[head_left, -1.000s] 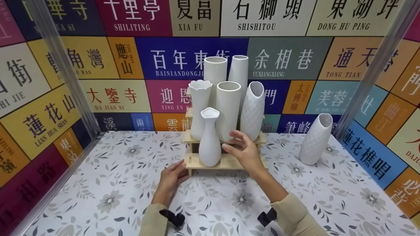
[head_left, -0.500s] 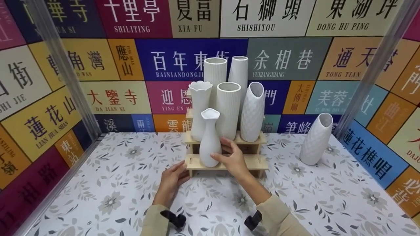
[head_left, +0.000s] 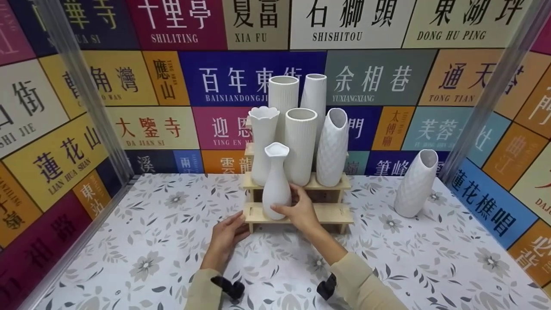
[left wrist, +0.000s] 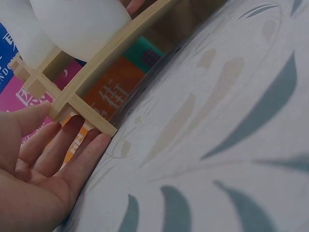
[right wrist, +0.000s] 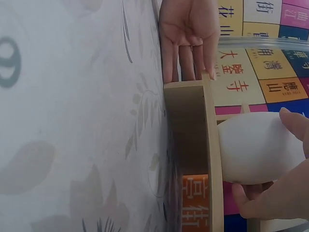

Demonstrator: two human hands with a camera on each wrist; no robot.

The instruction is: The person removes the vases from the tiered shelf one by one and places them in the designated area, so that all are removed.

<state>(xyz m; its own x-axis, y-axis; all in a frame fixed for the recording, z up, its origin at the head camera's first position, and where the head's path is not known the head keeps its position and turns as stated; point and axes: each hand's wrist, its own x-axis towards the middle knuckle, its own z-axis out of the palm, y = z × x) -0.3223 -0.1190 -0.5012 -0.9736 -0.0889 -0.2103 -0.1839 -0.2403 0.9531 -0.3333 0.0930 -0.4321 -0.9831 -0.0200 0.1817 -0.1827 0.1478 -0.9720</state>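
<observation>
A wooden tiered stand (head_left: pixel 331 212) bears several white vases. On its lowest step, toward the left, stands a slim-necked white vase (head_left: pixel 274 183) with a flared, angular mouth. My right hand (head_left: pixel 299 211) grips this vase low on its rounded body, thumb in front and fingers round its right side. The right wrist view shows the vase's belly (right wrist: pixel 256 147) between thumb and fingers. At the stand's left end, my left hand (head_left: pixel 226 230) touches the lowest step, palm turned inward. In the left wrist view its fingertips (left wrist: pixel 99 142) lie against the stand's end and leg.
Behind are a scalloped-rim vase (head_left: pixel 263 137), a ribbed vase (head_left: pixel 300 146) and a slant-mouthed textured vase (head_left: pixel 331 148). Two taller vases rise at the back. Another textured vase (head_left: pixel 415 185) stands on the floral tabletop (head_left: pixel 172 241) at right. Sign-covered walls (head_left: pixel 155 125) enclose the space.
My right hand has moved left from beside the slim-necked vase and closed round its lower body. The left hand stays at the stand's left end, and the vases have kept their places.
</observation>
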